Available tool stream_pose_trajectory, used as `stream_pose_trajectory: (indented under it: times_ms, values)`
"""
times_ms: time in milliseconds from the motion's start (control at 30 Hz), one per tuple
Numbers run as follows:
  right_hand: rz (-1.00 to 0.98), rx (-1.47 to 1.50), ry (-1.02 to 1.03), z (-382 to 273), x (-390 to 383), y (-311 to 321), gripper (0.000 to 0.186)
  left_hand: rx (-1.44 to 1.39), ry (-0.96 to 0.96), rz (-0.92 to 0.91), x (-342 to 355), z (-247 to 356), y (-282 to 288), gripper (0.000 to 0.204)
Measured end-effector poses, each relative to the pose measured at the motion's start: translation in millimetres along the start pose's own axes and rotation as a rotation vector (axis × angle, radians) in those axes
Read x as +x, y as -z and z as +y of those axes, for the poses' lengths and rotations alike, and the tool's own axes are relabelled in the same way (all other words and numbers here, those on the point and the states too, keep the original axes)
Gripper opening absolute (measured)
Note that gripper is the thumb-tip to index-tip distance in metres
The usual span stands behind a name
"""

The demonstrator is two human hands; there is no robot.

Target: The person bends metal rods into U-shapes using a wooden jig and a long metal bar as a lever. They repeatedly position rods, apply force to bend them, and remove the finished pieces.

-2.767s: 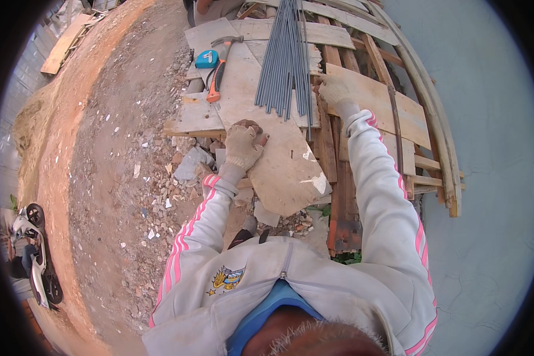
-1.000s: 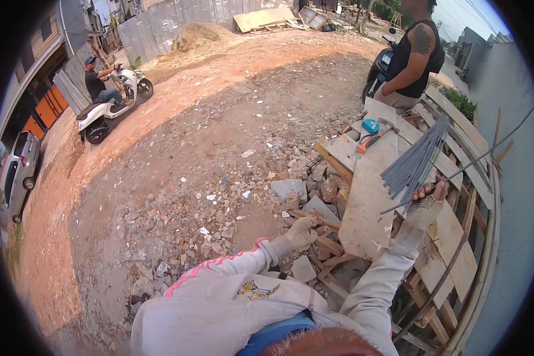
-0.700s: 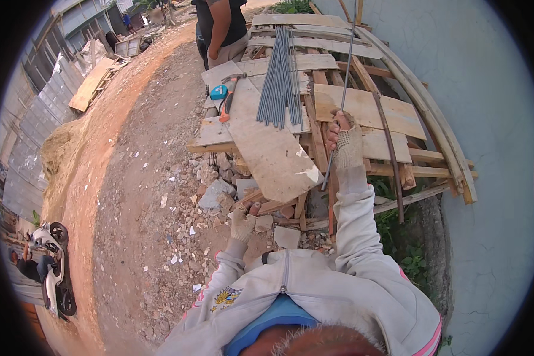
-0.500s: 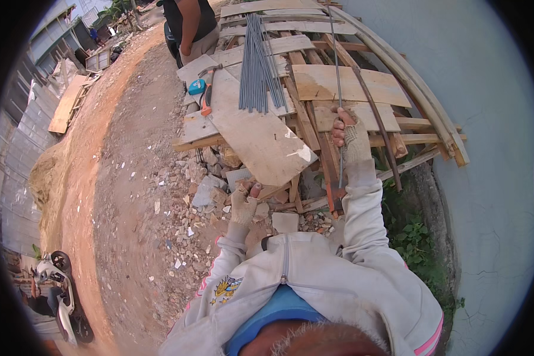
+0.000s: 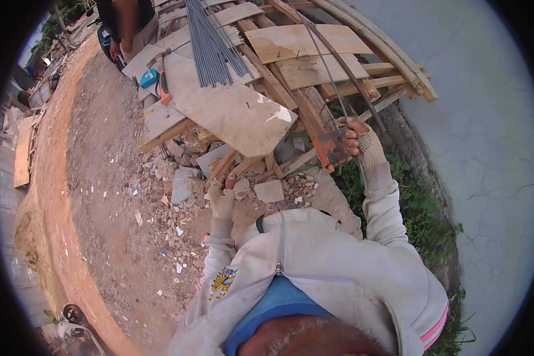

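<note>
My right hand (image 5: 362,141), in a knitted fingerless glove, is closed around a long thin metal rod (image 5: 328,68). The rod runs away from me over the boards, and its near end passes down beside my right forearm. Just left of that hand, an orange and dark metal piece (image 5: 331,148) sits at the near end of a wooden beam (image 5: 310,110); its kind is unclear. My left hand (image 5: 223,200), gloved likewise, hovers low over the rubble near the plywood sheet (image 5: 237,121). Its thumb stands apart from loosely curled fingers, with nothing visible in them.
A bundle of grey rods (image 5: 210,56) lies on the planks beside a claw hammer (image 5: 162,80) and a teal tape measure (image 5: 149,77). A dark bar (image 5: 353,77) slants over the boards. A person (image 5: 127,29) stands at the far left. A pale wall (image 5: 486,148) borders the right.
My right hand has drawn the rod back toward me and now is beside the orange piece. The view has turned, so the boards appear farther left and higher. My left hand remains low.
</note>
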State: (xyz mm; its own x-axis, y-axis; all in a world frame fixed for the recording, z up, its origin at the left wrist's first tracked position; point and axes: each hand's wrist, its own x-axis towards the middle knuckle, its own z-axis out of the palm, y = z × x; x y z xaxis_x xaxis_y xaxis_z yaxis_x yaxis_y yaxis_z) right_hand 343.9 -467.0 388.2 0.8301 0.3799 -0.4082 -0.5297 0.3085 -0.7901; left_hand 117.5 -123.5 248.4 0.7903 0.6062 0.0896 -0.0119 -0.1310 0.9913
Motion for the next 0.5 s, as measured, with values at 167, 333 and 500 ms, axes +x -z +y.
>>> stream_pose_trajectory:
  times_ms: [167, 333, 500]
  values:
    - [-0.201, 0.307, 0.048, 12.3, 10.5, -39.1, 0.027, -0.094, -0.021, -0.228, 15.8, 40.1, -43.5, 0.03]
    - [-0.258, 0.384, 0.142, 9.3, 10.2, -107.0, 0.029, -0.204, -0.067, -0.597, 9.3, 145.8, -79.7, 0.031]
    - [-0.111, 0.047, 0.477, 12.9, 9.4, -146.5, 0.029, -0.096, -0.241, -0.574, 20.4, 176.7, -111.0, 0.033]
